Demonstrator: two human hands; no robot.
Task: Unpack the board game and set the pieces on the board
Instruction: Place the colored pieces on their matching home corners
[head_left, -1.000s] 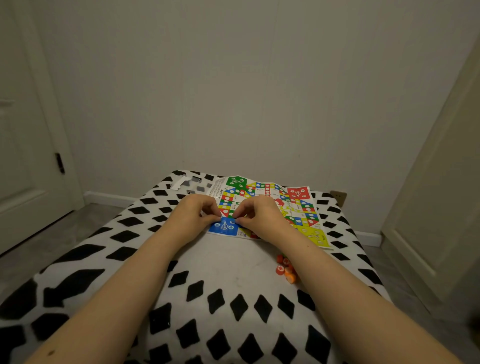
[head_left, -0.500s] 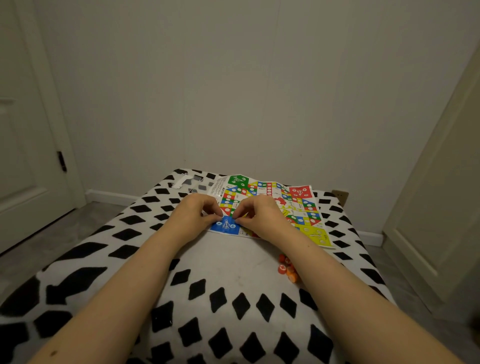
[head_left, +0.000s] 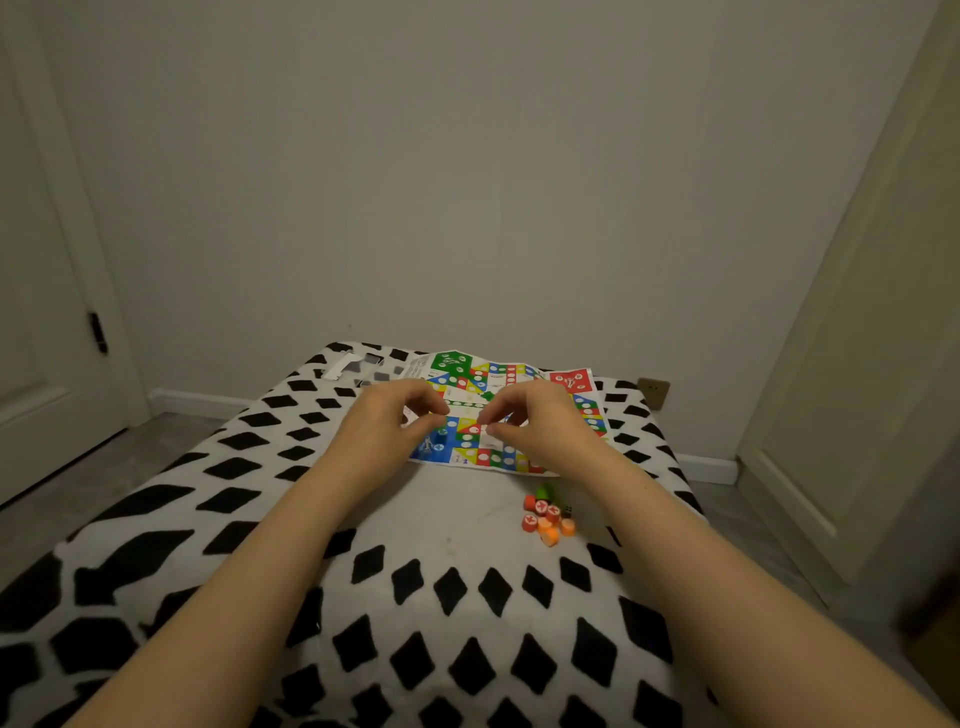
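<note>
Both hands (head_left: 387, 426) (head_left: 540, 426) lifted, revealing one blue piece (head_left: 440, 439) on board (head_left: 584, 402).

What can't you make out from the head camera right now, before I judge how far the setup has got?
- Right hand: whether its curled fingertips pinch a piece; too small to tell.
- Left hand: the same.
- Board: its middle and near right corner lie hidden behind both hands.
- Loose pieces: heaped together, exact count unclear.
- Printed text on the board's left margin: too small to read.
</note>
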